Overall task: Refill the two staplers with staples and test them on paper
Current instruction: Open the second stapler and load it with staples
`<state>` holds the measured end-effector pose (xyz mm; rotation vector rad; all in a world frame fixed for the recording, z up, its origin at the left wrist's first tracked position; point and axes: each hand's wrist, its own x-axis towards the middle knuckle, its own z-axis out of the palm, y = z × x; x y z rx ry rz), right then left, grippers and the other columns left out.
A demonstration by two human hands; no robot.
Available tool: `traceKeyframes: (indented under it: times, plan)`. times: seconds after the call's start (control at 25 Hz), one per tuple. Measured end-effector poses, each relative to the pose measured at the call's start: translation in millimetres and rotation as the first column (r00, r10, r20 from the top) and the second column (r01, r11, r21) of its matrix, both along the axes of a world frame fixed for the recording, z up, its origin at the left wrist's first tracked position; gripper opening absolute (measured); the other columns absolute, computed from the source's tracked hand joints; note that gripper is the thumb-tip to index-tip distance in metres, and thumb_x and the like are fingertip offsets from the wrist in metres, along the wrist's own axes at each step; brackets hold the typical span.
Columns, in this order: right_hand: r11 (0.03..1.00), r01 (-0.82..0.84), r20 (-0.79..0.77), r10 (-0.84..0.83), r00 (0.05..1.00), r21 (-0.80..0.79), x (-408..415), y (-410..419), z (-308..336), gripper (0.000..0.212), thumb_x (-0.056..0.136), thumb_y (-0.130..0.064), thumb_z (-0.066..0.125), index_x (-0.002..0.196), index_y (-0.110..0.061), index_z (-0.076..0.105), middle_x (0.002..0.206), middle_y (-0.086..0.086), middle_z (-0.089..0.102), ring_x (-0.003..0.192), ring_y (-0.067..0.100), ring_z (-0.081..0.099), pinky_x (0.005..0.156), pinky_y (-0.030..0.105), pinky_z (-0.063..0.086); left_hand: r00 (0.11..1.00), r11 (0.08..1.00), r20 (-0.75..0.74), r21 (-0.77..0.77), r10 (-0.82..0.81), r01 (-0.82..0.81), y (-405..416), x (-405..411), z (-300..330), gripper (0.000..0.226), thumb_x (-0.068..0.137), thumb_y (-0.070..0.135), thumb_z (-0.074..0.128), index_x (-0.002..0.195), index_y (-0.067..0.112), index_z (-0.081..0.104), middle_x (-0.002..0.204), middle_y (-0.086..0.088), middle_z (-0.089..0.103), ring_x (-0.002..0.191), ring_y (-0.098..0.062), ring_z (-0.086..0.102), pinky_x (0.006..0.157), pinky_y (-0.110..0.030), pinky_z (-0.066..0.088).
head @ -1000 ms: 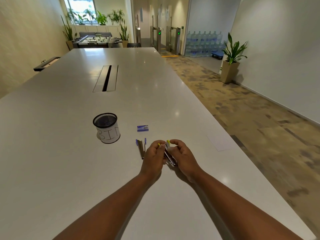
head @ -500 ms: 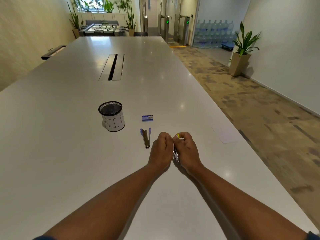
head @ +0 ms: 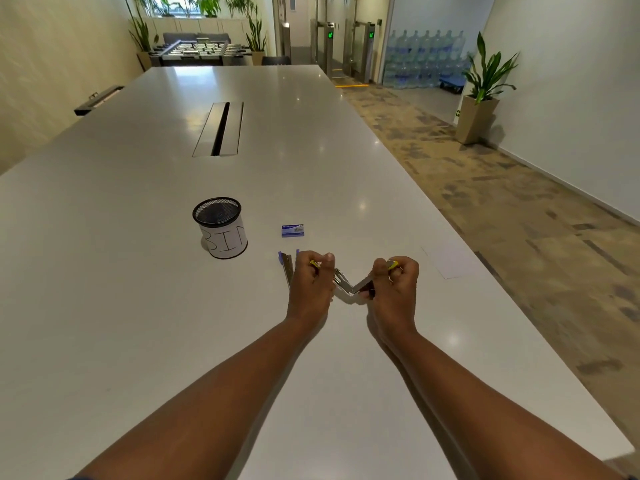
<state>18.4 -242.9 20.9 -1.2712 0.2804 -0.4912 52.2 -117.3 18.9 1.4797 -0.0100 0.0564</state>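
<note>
While each hand, left (head: 311, 282) and right (head: 394, 282), grips one arm, the stapler (head: 351, 287) splays for loading; staples (head: 292, 230) wait at eleven o'clock.

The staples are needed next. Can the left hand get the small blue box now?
Probably not at once: the left hand grips the yellow stapler. The path to the blue box looks free.

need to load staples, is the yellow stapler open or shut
Open: the left hand and right hand spread the yellow stapler into a V.

Glossy white table (head: 173, 306), shiny metal stapler (head: 349, 289), black wire-mesh cup (head: 218, 213)
</note>
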Motion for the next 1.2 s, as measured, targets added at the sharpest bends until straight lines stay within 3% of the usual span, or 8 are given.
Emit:
traceKeyframes:
  times: [0.2,0.4,0.48,0.56,0.68,0.8,0.96,1.2]
  plan:
    - [0.982,0.008,-0.052,-0.018,0.998,-0.190,-14,-2,5,0.028,0.092,-0.006,0.072,0.095,-0.012,0.045,0.080,0.008,0.056,0.071,0.023,0.061,0.068,0.038,0.055,0.998,0.999,-0.036,0.015,0.051,-0.050,2,0,-1,0.021,0.095,0.019,0.067,0.106,0.030,0.052,0.102,-0.023,0.066,0.087,-0.036,0.069,0.081,-0.050,0.059]
    - [0.840,-0.003,-0.093,-0.056,0.994,-0.543,-25,-4,-2,0.035,0.081,-0.017,0.082,0.084,-0.023,0.048,0.074,-0.019,0.068,0.063,0.003,0.064,0.055,0.013,0.047,0.997,0.992,0.005,0.100,0.073,-0.073,0,1,-3,0.032,0.097,0.013,0.063,0.116,0.036,0.052,0.102,-0.008,0.069,0.087,-0.019,0.070,0.074,-0.029,0.057]
    - [0.787,0.006,-0.120,-0.102,0.987,-0.617,-25,-5,-6,0.034,0.079,-0.023,0.082,0.082,-0.028,0.049,0.073,-0.014,0.067,0.066,0.005,0.065,0.054,0.017,0.048,0.994,0.981,0.004,0.164,0.106,-0.105,-2,4,-4,0.039,0.095,0.012,0.066,0.126,0.033,0.053,0.117,-0.012,0.063,0.096,-0.021,0.068,0.078,-0.024,0.057]
    - [0.733,-0.030,-0.176,-0.123,0.977,-0.680,-24,-5,-9,0.029,0.079,-0.028,0.081,0.085,-0.031,0.053,0.070,-0.011,0.064,0.066,0.006,0.063,0.059,0.025,0.050,0.994,0.959,-0.006,0.263,0.110,-0.104,-5,5,-4,0.054,0.094,0.008,0.068,0.142,0.022,0.049,0.136,-0.017,0.049,0.116,-0.026,0.062,0.095,-0.031,0.055]
    - [0.619,-0.106,-0.224,-0.116,0.968,-0.779,-23,-1,-12,0.022,0.083,-0.031,0.076,0.101,-0.029,0.065,0.076,-0.014,0.064,0.072,0.006,0.062,0.068,0.030,0.052,0.997,0.907,0.005,0.415,0.080,-0.075,-9,4,-3,0.069,0.092,0.004,0.069,0.154,0.010,0.038,0.151,-0.008,0.032,0.135,-0.025,0.047,0.109,-0.032,0.046]
    - [0.540,-0.129,-0.221,-0.109,0.969,-0.832,-21,0,-13,0.023,0.086,-0.031,0.071,0.108,-0.024,0.071,0.082,-0.011,0.064,0.079,0.012,0.061,0.071,0.031,0.049,0.996,0.924,-0.058,0.379,0.072,-0.045,-9,4,3,0.065,0.091,0.005,0.070,0.150,0.016,0.044,0.147,-0.007,0.044,0.117,-0.018,0.060,0.098,-0.026,0.049]
    - [0.509,-0.177,-0.260,-0.096,0.961,-0.842,-18,0,-13,0.016,0.087,-0.033,0.065,0.098,-0.029,0.074,0.079,-0.012,0.056,0.073,0.008,0.053,0.065,0.026,0.037,0.991,0.922,-0.126,0.388,0.041,0.012,-4,9,9,0.060,0.086,0.012,0.076,0.142,0.019,0.053,0.117,0.002,0.063,0.095,-0.013,0.064,0.076,-0.019,0.044]
    - [0.479,-0.208,-0.278,-0.079,0.957,-0.853,-17,0,-12,0.015,0.086,-0.036,0.062,0.095,-0.031,0.074,0.084,-0.012,0.059,0.076,0.008,0.056,0.065,0.027,0.040,0.990,0.822,-0.140,0.562,-0.011,0.089,4,21,13,0.065,0.085,0.021,0.079,0.144,0.011,0.053,0.142,-0.006,0.059,0.127,-0.019,0.056,0.104,-0.027,0.040]
